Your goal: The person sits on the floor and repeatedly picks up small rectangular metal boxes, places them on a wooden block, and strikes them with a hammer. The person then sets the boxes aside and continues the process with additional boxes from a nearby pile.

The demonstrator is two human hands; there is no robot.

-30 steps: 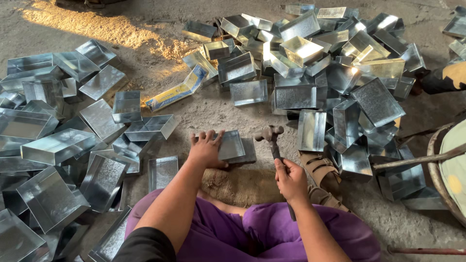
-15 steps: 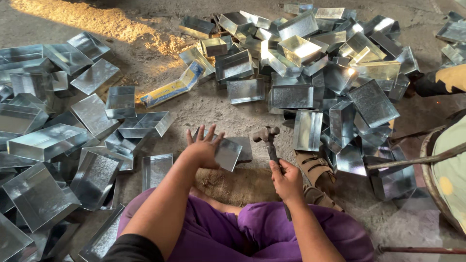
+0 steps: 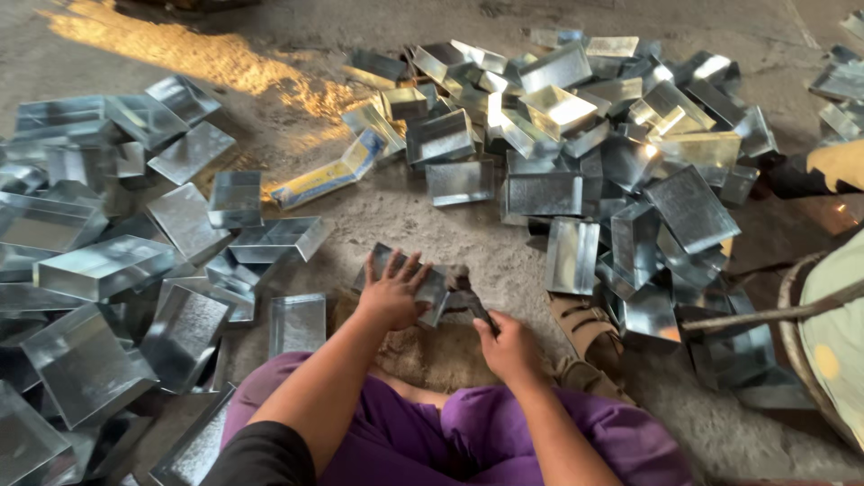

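The left hand (image 3: pixel 393 292) lies with fingers spread flat on a metal tray (image 3: pixel 407 281) that rests on the ground just in front of the knees. The right hand (image 3: pixel 508 346) is closed around the handle of a hammer (image 3: pixel 468 292), whose head sits against the tray's right edge. Piles of trays (image 3: pixel 576 135) lie around on the floor (image 3: pixel 297 36).

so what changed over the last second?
The left hand lifted with spread fingers, then came back down flat on the small metal tray. The hammer head dropped to the tray's edge. The right hand kept its grip; the tray piles stayed put.
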